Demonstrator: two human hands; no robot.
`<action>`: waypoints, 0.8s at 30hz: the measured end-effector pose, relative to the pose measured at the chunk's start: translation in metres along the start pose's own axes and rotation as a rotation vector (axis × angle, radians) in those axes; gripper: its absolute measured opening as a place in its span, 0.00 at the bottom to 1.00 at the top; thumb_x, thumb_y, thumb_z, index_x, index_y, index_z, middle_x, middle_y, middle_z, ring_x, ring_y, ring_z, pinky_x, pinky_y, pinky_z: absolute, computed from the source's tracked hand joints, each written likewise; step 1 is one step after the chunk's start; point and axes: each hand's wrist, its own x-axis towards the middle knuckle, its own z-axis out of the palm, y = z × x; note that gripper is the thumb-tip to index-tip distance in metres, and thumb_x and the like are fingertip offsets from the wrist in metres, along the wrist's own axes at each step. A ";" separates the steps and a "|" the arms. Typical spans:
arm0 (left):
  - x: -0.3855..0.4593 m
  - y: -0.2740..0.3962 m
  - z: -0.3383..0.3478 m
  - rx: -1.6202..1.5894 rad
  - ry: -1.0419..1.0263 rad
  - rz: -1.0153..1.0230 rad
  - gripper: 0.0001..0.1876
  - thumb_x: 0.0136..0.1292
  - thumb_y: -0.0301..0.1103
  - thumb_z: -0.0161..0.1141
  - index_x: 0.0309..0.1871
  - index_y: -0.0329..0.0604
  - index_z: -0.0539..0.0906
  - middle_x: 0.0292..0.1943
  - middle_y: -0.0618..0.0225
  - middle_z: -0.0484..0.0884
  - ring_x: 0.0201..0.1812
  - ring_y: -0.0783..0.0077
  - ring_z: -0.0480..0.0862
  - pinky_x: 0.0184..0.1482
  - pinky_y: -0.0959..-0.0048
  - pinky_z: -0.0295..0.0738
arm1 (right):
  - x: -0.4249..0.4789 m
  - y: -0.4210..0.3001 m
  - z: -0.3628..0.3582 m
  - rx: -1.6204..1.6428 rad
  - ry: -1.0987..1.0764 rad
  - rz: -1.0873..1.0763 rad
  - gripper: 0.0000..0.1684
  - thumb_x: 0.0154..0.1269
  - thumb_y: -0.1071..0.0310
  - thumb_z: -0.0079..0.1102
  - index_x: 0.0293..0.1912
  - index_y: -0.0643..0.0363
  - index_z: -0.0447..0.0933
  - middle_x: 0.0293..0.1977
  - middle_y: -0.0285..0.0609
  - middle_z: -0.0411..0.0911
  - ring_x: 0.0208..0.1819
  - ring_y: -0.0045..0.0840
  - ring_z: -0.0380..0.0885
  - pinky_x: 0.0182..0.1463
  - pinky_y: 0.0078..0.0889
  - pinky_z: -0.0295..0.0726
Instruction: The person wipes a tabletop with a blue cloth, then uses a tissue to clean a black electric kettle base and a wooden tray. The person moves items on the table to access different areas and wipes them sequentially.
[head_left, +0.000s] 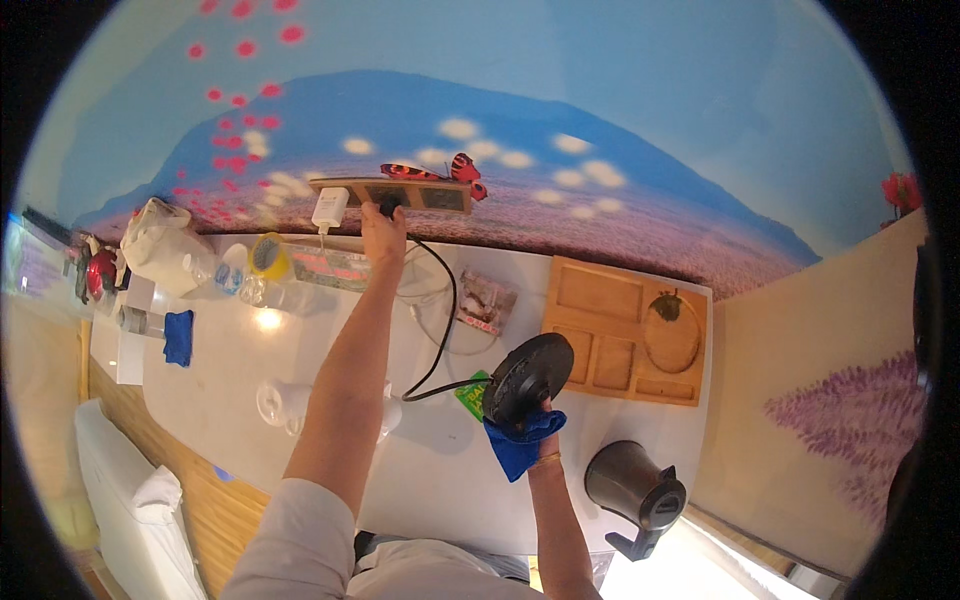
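My left hand (383, 232) reaches to the wall and grips a black plug (389, 204) at the middle of a socket strip (444, 199); whether the plug is fully in, I cannot tell. From there a black cord (453, 300) loops down to a round black kettle base (528, 379). My right hand (550, 439) holds that base, tilted above the table, together with a blue cloth (516, 452). A dark electric kettle (621, 480) is to the right of this hand, its lid and handle towards the table's near edge. A white charger (330, 207) sits at the strip's left end.
A wooden compartment tray (551, 300) lies at the back right of the white table (225, 405). A green packet (471, 397) and a picture-printed packet (485, 301) lie mid-table. Yellow tape (267, 255), clear bottles (264, 291), a white bag (161, 244) and another blue cloth (178, 339) are on the left.
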 end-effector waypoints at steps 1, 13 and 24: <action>0.000 0.000 -0.001 0.011 -0.017 0.009 0.19 0.53 0.36 0.58 0.40 0.32 0.64 0.38 0.45 0.72 0.39 0.46 0.74 0.38 0.59 0.71 | 0.001 0.001 -0.006 0.006 0.007 -0.006 0.35 0.56 0.44 0.50 0.57 0.56 0.60 0.54 0.43 0.65 0.55 0.36 0.64 0.60 0.42 0.61; 0.020 0.008 -0.017 0.412 -0.320 -0.038 0.24 0.59 0.49 0.45 0.39 0.31 0.72 0.38 0.44 0.76 0.40 0.46 0.77 0.42 0.57 0.73 | -0.002 -0.001 -0.014 -0.012 0.022 -0.018 0.33 0.57 0.46 0.49 0.57 0.56 0.61 0.54 0.43 0.65 0.55 0.36 0.64 0.58 0.42 0.63; 0.010 0.010 -0.013 0.385 -0.285 -0.129 0.24 0.60 0.47 0.44 0.44 0.31 0.68 0.38 0.43 0.76 0.41 0.46 0.76 0.42 0.56 0.72 | 0.000 0.006 -0.031 0.015 0.049 -0.037 0.36 0.56 0.46 0.51 0.59 0.55 0.59 0.56 0.43 0.62 0.57 0.36 0.61 0.60 0.41 0.60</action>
